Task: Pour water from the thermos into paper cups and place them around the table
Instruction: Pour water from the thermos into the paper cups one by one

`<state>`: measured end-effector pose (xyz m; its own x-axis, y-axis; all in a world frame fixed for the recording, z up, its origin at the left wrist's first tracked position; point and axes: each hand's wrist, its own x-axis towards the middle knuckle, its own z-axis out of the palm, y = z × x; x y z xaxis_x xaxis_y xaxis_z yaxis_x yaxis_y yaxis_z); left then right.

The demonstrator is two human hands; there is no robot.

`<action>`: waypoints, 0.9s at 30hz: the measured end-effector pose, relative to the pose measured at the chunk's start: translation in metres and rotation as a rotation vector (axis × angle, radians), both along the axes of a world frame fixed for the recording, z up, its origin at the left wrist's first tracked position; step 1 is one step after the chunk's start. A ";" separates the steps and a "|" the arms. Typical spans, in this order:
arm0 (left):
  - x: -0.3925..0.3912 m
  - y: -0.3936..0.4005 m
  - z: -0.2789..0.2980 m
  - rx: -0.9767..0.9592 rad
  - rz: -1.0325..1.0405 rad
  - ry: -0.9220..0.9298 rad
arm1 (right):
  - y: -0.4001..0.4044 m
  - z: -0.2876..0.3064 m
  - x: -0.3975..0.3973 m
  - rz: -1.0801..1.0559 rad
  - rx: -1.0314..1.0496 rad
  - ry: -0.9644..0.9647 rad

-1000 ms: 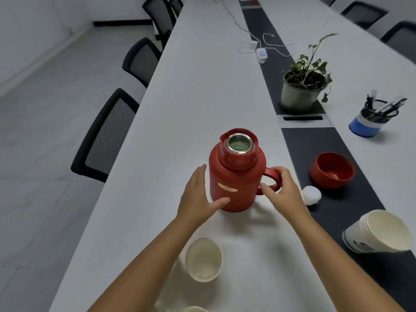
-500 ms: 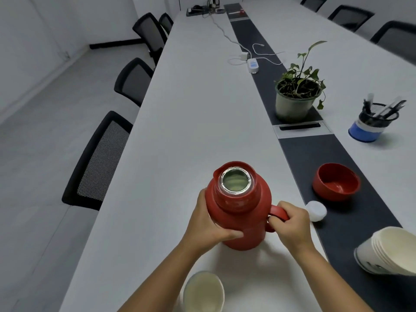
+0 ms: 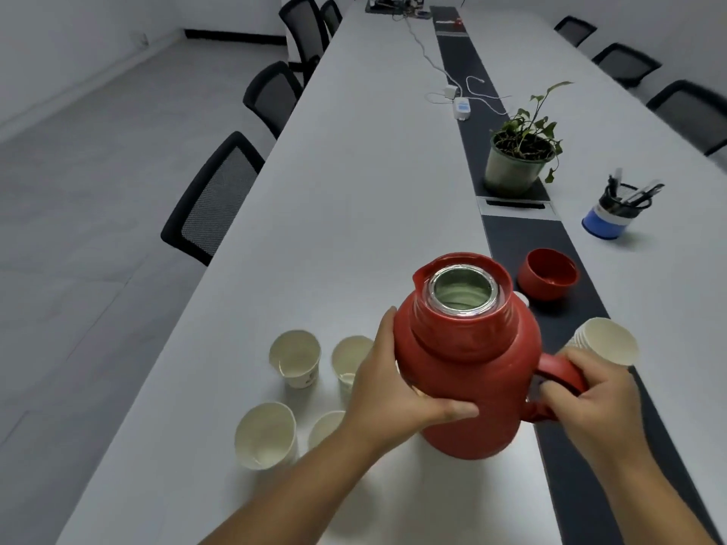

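Change: red thermos now lifted nearer the paper cups | Grip: left hand cups its body, right hand clasps handle | Progress: lid off, cups on desk apparently unfilled, none distributed.

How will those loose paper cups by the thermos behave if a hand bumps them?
The paper cups look thin-walled and hold little or nothing visible, so probably very light and easy to slide or tip. Their bases are narrower than their rims, which likely makes them top-heavy once filled. The left hand sits close enough to nudge one.
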<state>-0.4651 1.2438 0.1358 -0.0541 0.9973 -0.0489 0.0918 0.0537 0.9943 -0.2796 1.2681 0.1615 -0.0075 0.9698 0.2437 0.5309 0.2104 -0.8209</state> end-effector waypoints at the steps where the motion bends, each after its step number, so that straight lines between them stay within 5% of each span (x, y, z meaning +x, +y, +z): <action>1: 0.002 -0.012 -0.002 -0.012 0.001 -0.013 | -0.011 0.003 0.000 0.011 0.008 -0.010; 14: 0.019 -0.112 -0.051 -0.151 0.089 -0.228 | -0.079 -0.007 0.005 0.137 -0.149 -0.263; 27: 0.023 -0.131 -0.076 -0.285 0.189 -0.412 | -0.079 -0.002 -0.009 0.294 -0.284 -0.424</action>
